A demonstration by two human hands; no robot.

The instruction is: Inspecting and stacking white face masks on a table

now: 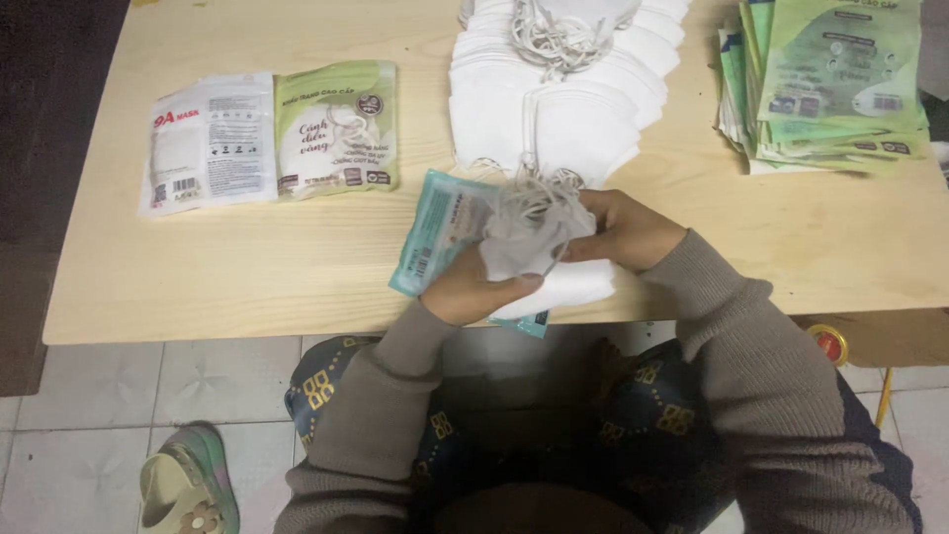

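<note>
My left hand (473,289) grips a teal and white flat pouch (440,227) together with a folded white face mask (539,259) at the near table edge. My right hand (623,229) holds the same mask from the right, its fingers on the bunched ear loops (534,203). The mask lies partly over the pouch. Just beyond my hands a long overlapping row of white masks (563,89) runs to the far edge of the table.
A wooden table (247,267) carries two filled pouches at the left, one white (208,143) and one green (336,129). A stack of empty green pouches (830,84) sits at the far right. A sandal (188,485) lies on the tiled floor.
</note>
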